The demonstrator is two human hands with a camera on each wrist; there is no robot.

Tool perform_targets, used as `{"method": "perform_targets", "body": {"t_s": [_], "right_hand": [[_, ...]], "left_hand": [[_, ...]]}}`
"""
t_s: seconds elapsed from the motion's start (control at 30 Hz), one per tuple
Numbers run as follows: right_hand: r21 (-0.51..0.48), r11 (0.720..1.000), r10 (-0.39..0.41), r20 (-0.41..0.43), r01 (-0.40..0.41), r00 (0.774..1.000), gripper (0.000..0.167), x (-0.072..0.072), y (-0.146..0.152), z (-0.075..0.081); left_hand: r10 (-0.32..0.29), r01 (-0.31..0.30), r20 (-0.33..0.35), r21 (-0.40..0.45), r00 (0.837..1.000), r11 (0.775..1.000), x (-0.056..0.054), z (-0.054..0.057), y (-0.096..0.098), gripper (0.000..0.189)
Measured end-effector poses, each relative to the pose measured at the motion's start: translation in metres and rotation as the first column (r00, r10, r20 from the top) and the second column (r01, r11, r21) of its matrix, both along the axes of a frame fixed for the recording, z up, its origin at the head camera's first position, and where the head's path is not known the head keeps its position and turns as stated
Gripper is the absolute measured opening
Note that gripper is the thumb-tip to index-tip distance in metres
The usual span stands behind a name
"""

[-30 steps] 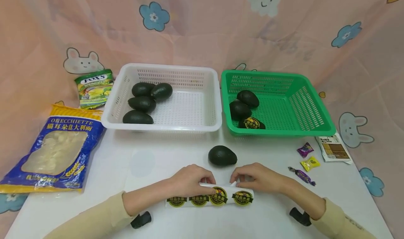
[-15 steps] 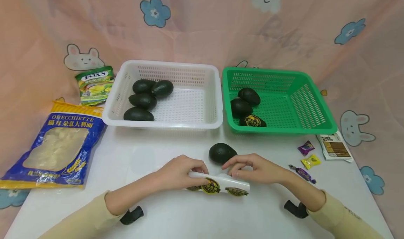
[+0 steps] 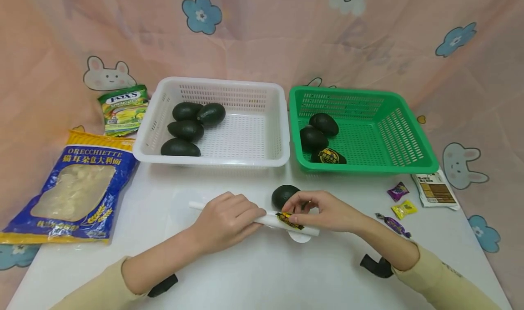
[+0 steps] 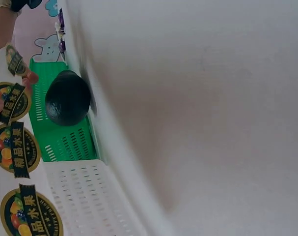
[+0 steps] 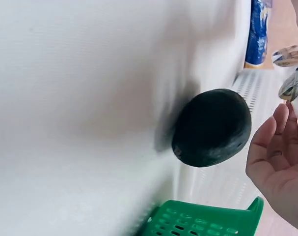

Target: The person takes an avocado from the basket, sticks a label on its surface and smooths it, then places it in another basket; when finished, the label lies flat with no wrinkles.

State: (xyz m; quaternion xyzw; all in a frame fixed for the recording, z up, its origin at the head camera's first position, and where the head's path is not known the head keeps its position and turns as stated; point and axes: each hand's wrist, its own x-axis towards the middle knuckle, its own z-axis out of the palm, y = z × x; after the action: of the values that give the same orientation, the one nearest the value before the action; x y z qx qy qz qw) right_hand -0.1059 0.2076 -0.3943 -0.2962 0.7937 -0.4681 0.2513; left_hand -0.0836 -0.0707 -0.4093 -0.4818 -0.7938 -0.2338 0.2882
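My left hand [image 3: 227,221] grips a rolled white sheet of round fruit stickers [image 3: 268,220], held slanting above the table. At the roll's right end my right hand [image 3: 323,212] pinches a black-and-gold sticker [image 3: 291,220] between thumb and fingers. The left wrist view shows several stickers [image 4: 17,150] in a row along the sheet, with right fingertips at one of them. A dark avocado [image 3: 283,195] lies on the table just behind the right fingers; it stands out whole in the right wrist view as a dark avocado [image 5: 212,128].
Behind are a white basket [image 3: 210,161] holding several avocados and a green basket [image 3: 368,169] with three, one stickered. An orecchiette bag [image 3: 73,191] and a Fox's candy bag [image 3: 124,109] lie left. Wrapped candies [image 3: 404,209] and a white-brown packet [image 3: 435,189] lie right.
The left hand has lifted the sticker roll and turned it over, tilting it. The right hand has moved from the roll's back edge onto a sticker. The avocados have stayed in place.
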Motion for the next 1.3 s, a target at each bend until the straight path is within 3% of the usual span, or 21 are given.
{"method": "perform_targets", "body": {"t_s": [0.13,0.23,0.3,0.37,0.43,0.47,0.5,0.57,0.63,0.73,0.8,0.9,1.0,1.07,1.13,1.17,1.23,1.3], "right_hand": [[0.029,0.998,-0.046,-0.051,0.047,0.998,0.019,0.001,-0.003,0.005],[0.036,0.994,-0.098,-0.054,0.1,0.994,0.018,0.002,-0.005,0.006],[0.033,0.991,-0.126,-0.054,0.128,0.991,0.017,0.002,-0.005,0.006],[0.024,0.988,-0.15,-0.05,0.151,0.987,0.015,0.002,-0.005,0.005],[0.009,0.987,-0.162,-0.04,0.162,0.986,0.011,0.002,-0.004,0.005],[0.001,0.986,-0.169,-0.031,0.169,0.985,0.009,0.002,-0.004,0.005],[-0.003,0.984,-0.178,-0.017,0.178,0.984,0.008,0.002,-0.003,0.005],[-0.011,0.98,-0.196,0.015,0.196,0.98,0.006,0.002,-0.002,0.006],[-0.015,0.975,-0.219,0.044,0.22,0.975,0.008,0.001,-0.001,0.007],[-0.015,0.971,-0.239,0.049,0.24,0.97,0.011,-0.001,0.0,0.008],[-0.013,0.974,-0.228,0.014,0.228,0.974,0.011,-0.004,0.002,0.008],[0.01,0.982,-0.186,-0.072,0.187,0.98,0.009,-0.007,0.004,0.005],[0.043,0.989,-0.133,-0.146,0.14,0.98,0.01,-0.01,0.006,0.003],[0.051,0.992,-0.107,-0.172,0.117,0.979,0.011,-0.01,0.007,0.002],[0.048,0.994,-0.092,-0.182,0.102,0.979,0.012,-0.01,0.008,0.002],[0.043,0.994,-0.089,-0.185,0.098,0.979,0.013,-0.01,0.008,0.002],[0.042,0.994,-0.092,-0.179,0.101,0.98,0.015,-0.01,0.007,0.002],[0.053,0.99,-0.119,-0.165,0.13,0.979,0.017,-0.009,0.007,0.0]], "left_hand": [[0.038,-0.041,-0.151,-0.013,0.988,0.999,0.002,0.003,-0.001,0.02],[0.048,-0.051,-0.132,-0.022,0.99,0.998,0.003,0.004,-0.002,0.018],[0.046,-0.048,-0.065,-0.026,0.997,0.999,0.004,0.004,-0.002,0.013],[0.038,-0.037,0.044,-0.026,0.998,0.999,0.005,0.003,-0.002,0.014],[0.025,-0.022,0.173,-0.022,0.985,1.0,0.006,0.002,-0.002,0.018],[0.021,-0.016,0.244,-0.023,0.97,1.0,0.007,0.002,-0.002,0.019],[0.017,-0.009,0.315,-0.027,0.949,1.0,0.008,0.001,-0.002,0.019],[0.017,0.004,0.461,-0.044,0.887,0.999,0.009,-0.001,-0.001,0.018],[0.029,0.021,0.591,-0.079,0.806,0.997,0.009,-0.004,0.002,0.016],[0.06,0.058,0.734,-0.134,0.676,0.989,0.008,-0.013,0.008,0.016],[0.085,0.084,0.783,-0.173,0.616,0.981,0.007,-0.021,0.012,0.018],[0.103,0.103,0.808,-0.199,0.58,0.975,0.005,-0.03,0.019,0.03],[0.058,0.062,0.836,-0.109,0.545,0.992,0.001,-0.031,0.023,0.037],[-0.005,-0.008,0.874,0.011,0.486,1.0,-0.003,-0.027,0.026,0.033],[-0.077,-0.089,0.903,0.126,0.423,0.988,-0.007,-0.021,0.028,0.024],[-0.103,-0.124,0.911,0.165,0.399,0.978,-0.009,-0.019,0.029,0.019],[-0.13,-0.179,0.926,0.204,0.356,0.962,-0.012,-0.015,0.031,0.013],[-0.134,-0.21,0.933,0.213,0.335,0.954,-0.013,-0.013,0.032,0.01]]}}
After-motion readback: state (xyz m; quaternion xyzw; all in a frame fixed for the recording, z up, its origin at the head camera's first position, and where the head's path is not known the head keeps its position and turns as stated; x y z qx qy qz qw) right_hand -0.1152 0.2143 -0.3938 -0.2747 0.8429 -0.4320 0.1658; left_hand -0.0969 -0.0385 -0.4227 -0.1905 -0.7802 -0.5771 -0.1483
